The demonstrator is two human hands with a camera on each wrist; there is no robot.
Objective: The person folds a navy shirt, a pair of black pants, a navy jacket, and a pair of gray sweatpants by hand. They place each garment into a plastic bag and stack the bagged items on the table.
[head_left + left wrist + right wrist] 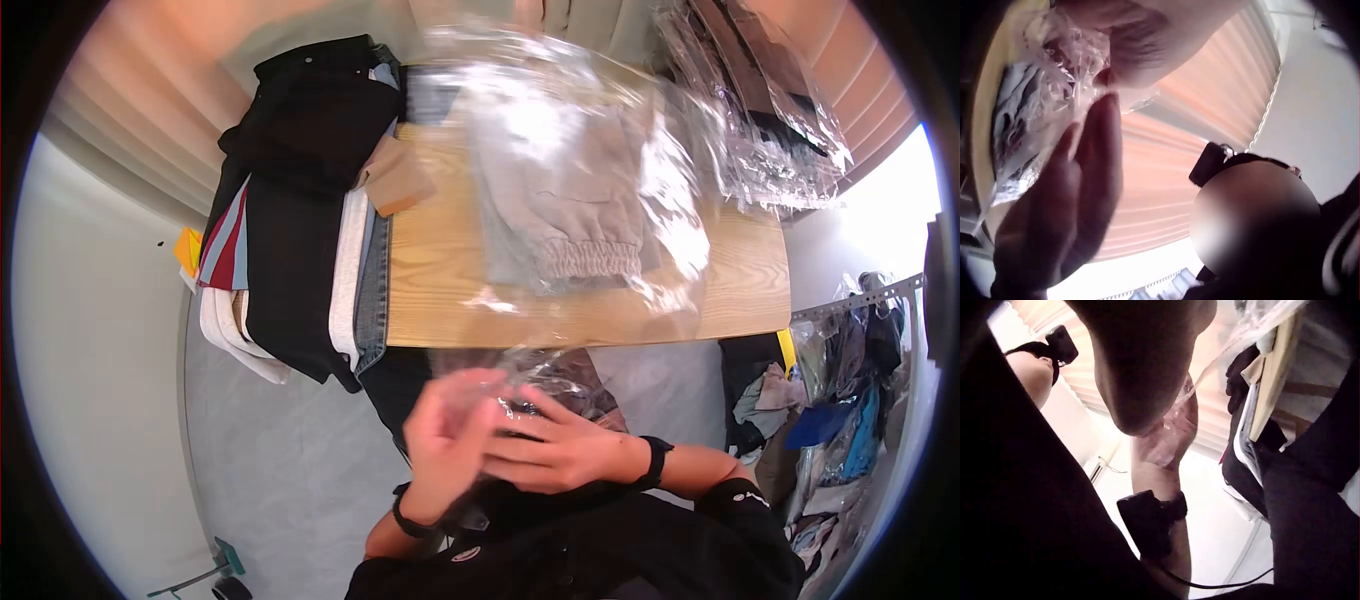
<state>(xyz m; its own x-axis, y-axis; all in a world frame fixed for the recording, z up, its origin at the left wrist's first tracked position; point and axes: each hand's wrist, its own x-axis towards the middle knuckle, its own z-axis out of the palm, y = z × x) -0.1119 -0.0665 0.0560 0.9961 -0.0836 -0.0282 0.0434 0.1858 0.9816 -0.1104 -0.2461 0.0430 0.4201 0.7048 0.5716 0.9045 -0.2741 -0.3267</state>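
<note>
A clear plastic bag [690, 235] lies on the wooden table, with beige trousers [575, 190] folded inside, elastic waistband toward me. Its loose end hangs over the front edge, bunched up at my hands. My left hand [450, 440], blurred, holds this crumpled film; in the right wrist view a strip of film [1213, 378] runs from the left palm up to the table. Close against it, my right hand [560, 450] pinches the film with fingers pointing left. In the left wrist view the bunched plastic [1060, 81] shows between both hands.
Dark folded clothes [310, 130] are piled on the table's left side, a tan piece [395, 175] beside them. More bagged garments [770, 110] lie at the back right. A rack of clothes [850, 370] stands at the right, and pleated curtains [130, 100] hang behind.
</note>
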